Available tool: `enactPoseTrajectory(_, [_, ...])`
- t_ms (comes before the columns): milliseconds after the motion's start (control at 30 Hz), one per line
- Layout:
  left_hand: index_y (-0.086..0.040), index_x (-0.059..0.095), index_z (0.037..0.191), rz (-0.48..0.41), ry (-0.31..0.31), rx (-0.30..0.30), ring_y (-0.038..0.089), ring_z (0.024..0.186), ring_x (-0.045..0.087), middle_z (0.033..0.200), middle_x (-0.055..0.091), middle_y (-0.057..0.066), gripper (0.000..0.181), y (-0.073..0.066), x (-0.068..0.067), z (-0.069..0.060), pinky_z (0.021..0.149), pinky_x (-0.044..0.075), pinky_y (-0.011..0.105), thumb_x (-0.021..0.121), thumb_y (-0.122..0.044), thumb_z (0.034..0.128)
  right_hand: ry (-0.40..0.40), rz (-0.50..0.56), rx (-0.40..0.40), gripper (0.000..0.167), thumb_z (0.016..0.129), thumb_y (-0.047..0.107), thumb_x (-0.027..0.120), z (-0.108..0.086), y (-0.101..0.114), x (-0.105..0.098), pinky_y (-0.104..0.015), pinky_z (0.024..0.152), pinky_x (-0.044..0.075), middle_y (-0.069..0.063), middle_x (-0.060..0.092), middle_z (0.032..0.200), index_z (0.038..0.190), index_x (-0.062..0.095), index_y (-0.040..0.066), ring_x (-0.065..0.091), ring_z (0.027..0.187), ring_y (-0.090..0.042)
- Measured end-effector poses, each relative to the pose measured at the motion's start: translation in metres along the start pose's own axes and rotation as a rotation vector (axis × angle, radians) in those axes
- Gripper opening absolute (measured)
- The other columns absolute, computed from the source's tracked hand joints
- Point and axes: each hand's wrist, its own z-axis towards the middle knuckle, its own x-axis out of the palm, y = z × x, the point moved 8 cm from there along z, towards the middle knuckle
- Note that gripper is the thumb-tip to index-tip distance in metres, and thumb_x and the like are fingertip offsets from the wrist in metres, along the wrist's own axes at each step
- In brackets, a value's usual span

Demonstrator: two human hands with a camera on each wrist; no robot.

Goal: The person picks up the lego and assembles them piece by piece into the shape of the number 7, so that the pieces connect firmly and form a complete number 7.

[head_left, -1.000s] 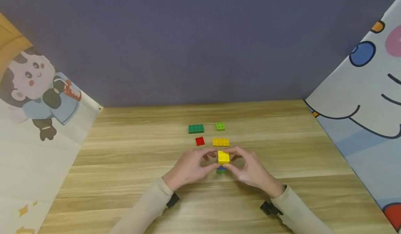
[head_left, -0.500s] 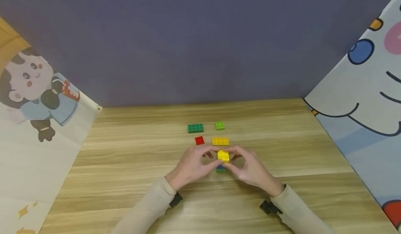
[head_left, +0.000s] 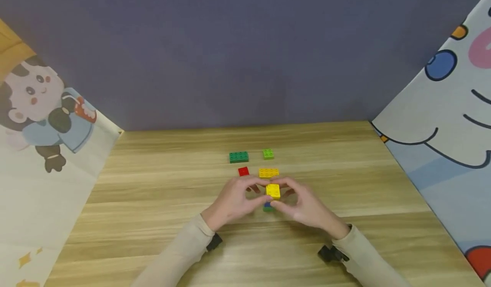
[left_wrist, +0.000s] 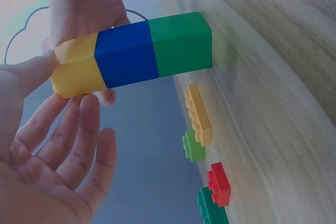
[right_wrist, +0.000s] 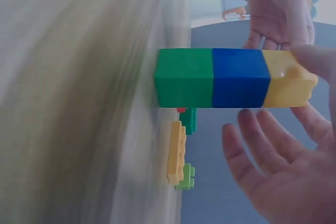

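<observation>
A three-brick tower stands upright on the table, with a green brick (left_wrist: 181,44) at the bottom, a blue brick (left_wrist: 128,53) in the middle and a yellow brick (head_left: 273,191) on top. Between thumb and forefinger, my left hand (head_left: 234,201) pinches the yellow brick from the left. From the other side my right hand (head_left: 307,204) pinches the same brick. In both wrist views the bricks sit flush, one against another, and the remaining fingers are spread away from the tower. From the head view, the hands and yellow brick cover most of the lower two.
Beyond the hands lie a flat yellow brick (head_left: 269,173), a red piece (head_left: 243,171) partly behind the left hand, a dark green brick (head_left: 239,157) and a small lime brick (head_left: 268,154). A grey wall (head_left: 245,56) rises at the table's back edge.
My left hand has shifted slightly right and its fingers now overlap the near edge of the red piece. The right hand keeps its pinch on the yellow brick, nearly still.
</observation>
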Motion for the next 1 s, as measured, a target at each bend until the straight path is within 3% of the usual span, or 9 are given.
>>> enactPoseTrajectory(133, [-0.017, 0.077, 0.129, -0.012, 0.01, -0.008, 0.012, 0.095, 0.074, 0.125, 0.078, -0.002, 0.036, 0.001, 0.0, 0.0, 0.089, 0.063, 0.036, 0.083, -0.03, 0.0957, -0.035, 0.047, 0.003, 0.04, 0.094, 0.014, 0.083, 0.003, 0.004, -0.004, -0.044, 0.094, 0.063, -0.01, 0.064, 0.148, 0.132, 0.07, 0.021, 0.067, 0.123, -0.02])
enactPoseTrajectory(300, [-0.018, 0.077, 0.13, -0.007, 0.007, -0.005, 0.008, 0.094, 0.073, 0.126, 0.078, -0.004, 0.038, 0.0, 0.001, 0.0, 0.088, 0.062, 0.031, 0.083, -0.032, 0.0954, -0.091, 0.101, -0.052, 0.028, 0.093, 0.005, 0.082, 0.007, 0.006, -0.006, -0.036, 0.096, 0.062, -0.005, 0.076, 0.126, 0.118, 0.076, 0.017, 0.072, 0.113, -0.014])
enactPoseTrajectory(367, [-0.018, 0.077, 0.13, -0.001, 0.002, -0.004, 0.008, 0.094, 0.073, 0.126, 0.078, -0.004, 0.037, 0.0, 0.0, 0.0, 0.087, 0.062, 0.032, 0.083, -0.031, 0.0952, -0.103, 0.125, -0.051, 0.028, 0.092, 0.001, 0.081, 0.007, 0.004, -0.006, -0.034, 0.096, 0.062, -0.007, 0.077, 0.124, 0.116, 0.078, 0.015, 0.071, 0.114, -0.013])
enactPoseTrajectory(633, [-0.02, 0.077, 0.129, 0.002, -0.006, -0.018, 0.006, 0.093, 0.072, 0.124, 0.079, -0.005, 0.038, 0.0, 0.0, 0.002, 0.086, 0.062, 0.032, 0.084, -0.031, 0.0937, -0.105, 0.197, 0.042, 0.029, 0.094, 0.002, 0.08, 0.003, -0.005, -0.006, -0.033, 0.098, 0.062, -0.008, 0.077, 0.125, 0.121, 0.077, 0.011, 0.07, 0.115, -0.008])
enactPoseTrajectory(833, [-0.024, 0.074, 0.135, -0.128, 0.089, -0.1, 0.005, 0.096, 0.072, 0.132, 0.075, -0.009, 0.038, 0.004, 0.0, 0.001, 0.091, 0.061, 0.033, 0.08, -0.03, 0.0982, -0.109, 0.18, 0.047, 0.029, 0.094, 0.003, 0.08, 0.002, -0.005, -0.007, -0.036, 0.095, 0.063, -0.006, 0.078, 0.124, 0.121, 0.077, 0.012, 0.071, 0.111, -0.008])
enactPoseTrajectory(933, [-0.021, 0.073, 0.138, -0.171, 0.149, -0.103, 0.009, 0.101, 0.073, 0.134, 0.074, -0.006, 0.036, 0.008, -0.001, 0.002, 0.091, 0.061, 0.03, 0.074, -0.027, 0.1022, -0.105, 0.17, 0.05, 0.029, 0.094, 0.005, 0.081, 0.003, -0.003, -0.006, -0.039, 0.094, 0.063, -0.005, 0.078, 0.124, 0.121, 0.077, 0.012, 0.072, 0.109, -0.009])
enactPoseTrajectory(1000, [-0.016, 0.072, 0.138, -0.186, 0.157, -0.101, 0.014, 0.105, 0.073, 0.134, 0.074, -0.001, 0.034, 0.013, -0.004, 0.004, 0.091, 0.061, 0.029, 0.07, -0.025, 0.1049, -0.097, 0.167, 0.047, 0.029, 0.093, 0.005, 0.082, 0.003, -0.002, -0.005, -0.038, 0.093, 0.064, -0.006, 0.078, 0.124, 0.121, 0.077, 0.012, 0.071, 0.108, -0.008])
